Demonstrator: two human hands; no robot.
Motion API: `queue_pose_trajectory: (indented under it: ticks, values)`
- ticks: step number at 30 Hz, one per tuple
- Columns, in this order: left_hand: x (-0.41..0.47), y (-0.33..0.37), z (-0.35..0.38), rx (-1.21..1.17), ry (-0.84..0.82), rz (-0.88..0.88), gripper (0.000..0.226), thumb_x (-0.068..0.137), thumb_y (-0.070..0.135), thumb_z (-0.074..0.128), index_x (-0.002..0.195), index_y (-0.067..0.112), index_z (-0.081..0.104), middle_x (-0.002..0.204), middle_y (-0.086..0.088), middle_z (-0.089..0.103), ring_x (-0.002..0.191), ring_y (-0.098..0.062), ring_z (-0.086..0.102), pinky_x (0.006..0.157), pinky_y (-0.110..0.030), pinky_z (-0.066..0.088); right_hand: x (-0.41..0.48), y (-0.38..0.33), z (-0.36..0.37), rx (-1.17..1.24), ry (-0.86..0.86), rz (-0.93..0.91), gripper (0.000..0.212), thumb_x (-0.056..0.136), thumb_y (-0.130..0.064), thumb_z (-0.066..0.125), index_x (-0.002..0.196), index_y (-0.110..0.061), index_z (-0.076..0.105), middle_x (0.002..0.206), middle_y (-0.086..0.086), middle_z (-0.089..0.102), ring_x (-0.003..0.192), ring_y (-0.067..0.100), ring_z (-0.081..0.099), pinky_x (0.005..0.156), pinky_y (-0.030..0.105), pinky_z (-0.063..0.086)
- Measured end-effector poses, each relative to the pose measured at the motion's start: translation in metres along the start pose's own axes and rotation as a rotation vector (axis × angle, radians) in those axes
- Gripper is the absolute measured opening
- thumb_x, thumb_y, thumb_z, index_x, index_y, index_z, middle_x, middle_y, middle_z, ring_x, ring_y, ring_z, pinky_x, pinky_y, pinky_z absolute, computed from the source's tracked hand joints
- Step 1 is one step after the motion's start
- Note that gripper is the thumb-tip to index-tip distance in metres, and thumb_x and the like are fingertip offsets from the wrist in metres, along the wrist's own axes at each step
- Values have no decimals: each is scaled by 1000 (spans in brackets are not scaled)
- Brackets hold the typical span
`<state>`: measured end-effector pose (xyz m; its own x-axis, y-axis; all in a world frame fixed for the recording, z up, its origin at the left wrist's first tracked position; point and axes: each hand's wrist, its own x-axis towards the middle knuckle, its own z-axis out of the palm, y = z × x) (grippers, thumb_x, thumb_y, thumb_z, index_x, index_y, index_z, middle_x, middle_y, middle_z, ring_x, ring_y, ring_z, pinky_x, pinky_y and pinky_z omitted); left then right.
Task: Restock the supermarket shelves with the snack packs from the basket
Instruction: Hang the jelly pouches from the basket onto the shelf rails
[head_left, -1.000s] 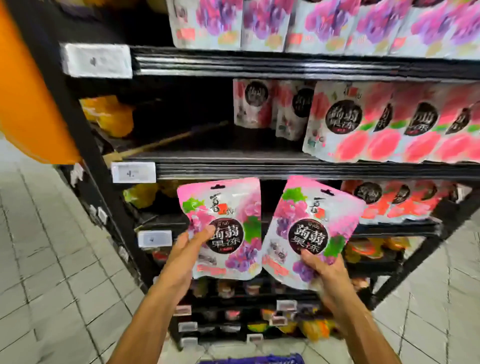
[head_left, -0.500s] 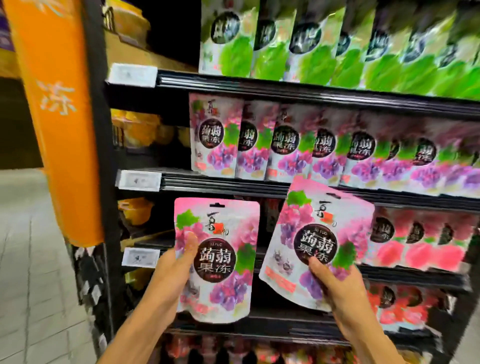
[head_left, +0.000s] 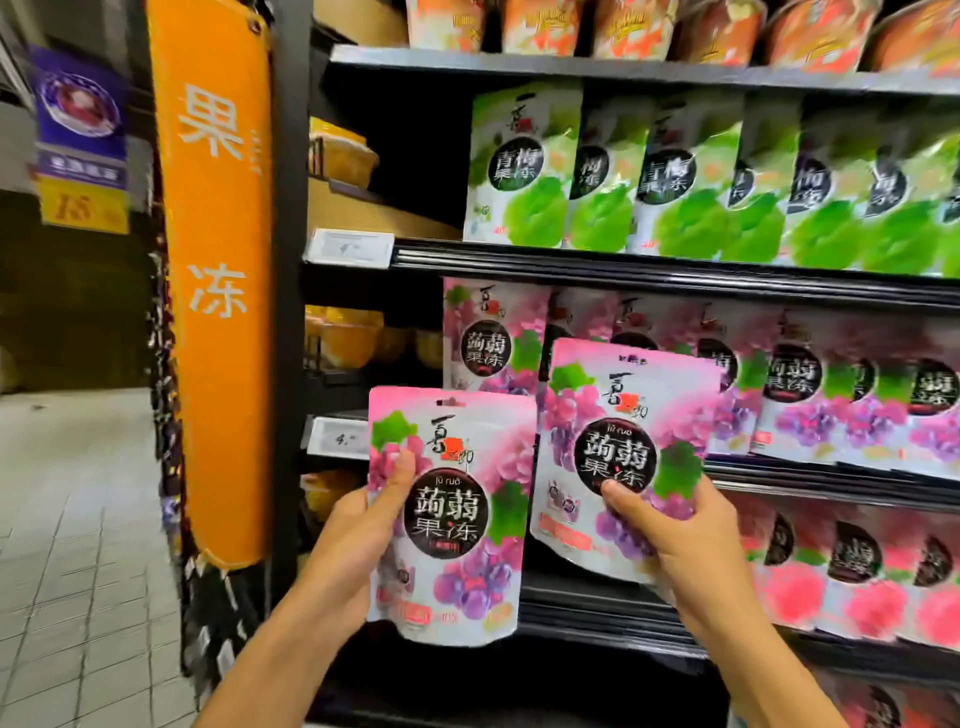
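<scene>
Two packs are up in front of us, one to each hand. Our left hand pinches the left pack along its left edge. The thumb presses flat on the printed front and the fingers are hidden behind, so the pouch stands upright with its label facing us. Our right hand grips the right pack near its lower right corner, thumb across the front and curled fingers under and behind. This one sits higher and overlaps the shelf beyond. We judge that holding each by an edge keeps the faces readable for matching against the stock.

Just past the right pack runs the grape row, with the same purple-and-pink print, standing upright and overlapping along the shelf lip. We think both packs belong there, and the right pack, being nearest, probably goes first. Neither pack is on the shelf yet. A price tag sits on that lip, beside the left pack.

Below stand peach-pink packs and above them green packs, so the risk is landing on the wrong tier. Farther left hangs an orange banner. We cannot see the basket.
</scene>
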<state>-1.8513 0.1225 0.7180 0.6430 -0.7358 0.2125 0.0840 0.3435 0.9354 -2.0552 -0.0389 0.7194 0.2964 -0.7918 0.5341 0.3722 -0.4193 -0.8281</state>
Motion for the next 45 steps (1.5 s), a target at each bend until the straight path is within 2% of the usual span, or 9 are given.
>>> queue_pose_trajectory:
  ticks: [4, 10, 16, 23, 26, 31, 34, 38, 45]
  values:
    - [10, 8, -24, 36, 9, 4, 52, 76, 61, 56, 103, 20, 72, 93, 3, 78, 77, 0, 72, 57, -14, 51, 22, 3, 50, -36, -64, -42, 33, 66, -19, 89, 90, -12, 65, 64, 8, 69, 42, 14, 60, 35, 16, 35]
    - [26, 13, -59, 35, 2, -36, 53, 74, 62, 57, 103, 21, 73, 96, 4, 77, 79, 2, 70, 71, -22, 42, 64, 5, 114, -113, -61, -79, 33, 66, -25, 90, 88, -19, 66, 76, 5, 76, 60, 20, 71, 47, 28, 52]
    - [38, 16, -81, 29, -59, -63, 52, 72, 59, 56, 101, 19, 72, 90, 3, 78, 73, 1, 71, 52, -12, 51, 90, 3, 153, -111, -2, -62, 62, 53, -46, 89, 98, -9, 67, 77, 9, 75, 55, 18, 63, 48, 26, 44]
    - [46, 15, -92, 12, -106, -62, 45, 77, 58, 54, 99, 23, 71, 91, 5, 78, 75, 0, 72, 67, -22, 44, 94, 1, 184, -193, 80, -178, 32, 70, -26, 88, 87, -17, 62, 70, -4, 73, 52, 7, 63, 50, 25, 50]
    - [46, 14, -94, -2, -132, -70, 44, 78, 57, 54, 103, 24, 68, 93, 7, 77, 79, 1, 72, 61, -15, 49, 88, 3, 192, -267, 124, -274, 34, 74, -20, 86, 85, -13, 55, 55, -21, 65, 47, -12, 57, 43, 3, 37]
    - [46, 12, -97, -3, -157, -81, 48, 77, 57, 53, 109, 24, 66, 98, 5, 77, 84, -2, 72, 60, -13, 52, 77, 5, 195, -395, 158, -363, 43, 74, -28, 85, 91, -10, 49, 55, -9, 55, 49, -13, 48, 49, 4, 37]
    - [46, 9, -96, -7, -154, -94, 49, 78, 55, 54, 112, 23, 65, 101, 3, 77, 86, -6, 73, 69, -22, 51, 73, 7, 190, -427, 138, -407, 46, 76, -27, 84, 95, -6, 48, 63, -26, 65, 48, -10, 54, 44, 4, 36]
    - [45, 3, -93, -2, -152, -91, 46, 80, 54, 53, 110, 23, 67, 100, 3, 77, 87, -5, 72, 66, -18, 53, 70, 6, 185, -513, 117, -357, 60, 75, -42, 81, 109, -3, 50, 68, 8, 59, 50, 4, 39, 49, 22, 37]
    - [44, -7, -94, 18, -158, -118, 48, 80, 57, 54, 112, 24, 68, 104, 2, 76, 92, -7, 72, 76, -26, 49, 62, 9, 166, -587, 67, -325, 43, 80, -30, 78, 106, -16, 47, 79, -14, 62, 71, -5, 60, 55, 5, 41]
